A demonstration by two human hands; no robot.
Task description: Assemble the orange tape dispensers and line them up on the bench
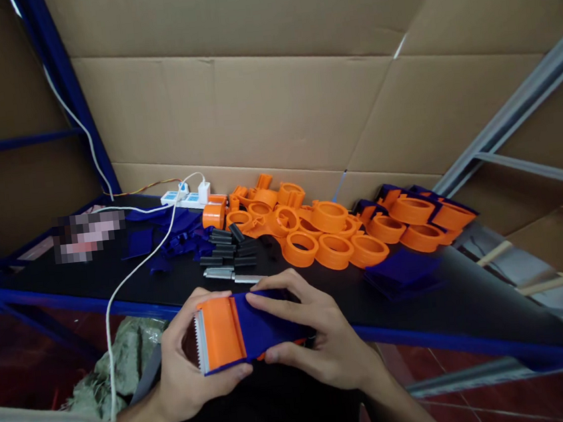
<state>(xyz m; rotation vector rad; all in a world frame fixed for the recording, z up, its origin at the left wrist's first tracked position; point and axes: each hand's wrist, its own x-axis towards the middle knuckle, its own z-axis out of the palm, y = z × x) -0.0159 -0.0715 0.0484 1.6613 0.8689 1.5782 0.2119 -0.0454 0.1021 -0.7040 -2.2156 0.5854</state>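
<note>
Between both hands, just off the table's front edge, is an orange and blue tape dispenser (218,332) with a toothed metal blade on its left end. My left hand (187,362) wraps round the orange bladed end, thumb below and fingers above. My right hand (319,334) grips the blue end, its fingers spread over the flat blue plate (270,319) and its thumb underneath. Behind the hands lies a silver utility knife (220,273) beside several black cylinders (224,250). The underside of the dispenser is hidden.
Several orange ring-shaped parts (333,251) are heaped at the table's back. More orange and blue assemblies (413,217) sit at right, near blue plates (403,272). Blue pieces (183,231) lie left of the black cylinders. A white power strip (187,199) has a white cable (137,270) hanging over the front edge.
</note>
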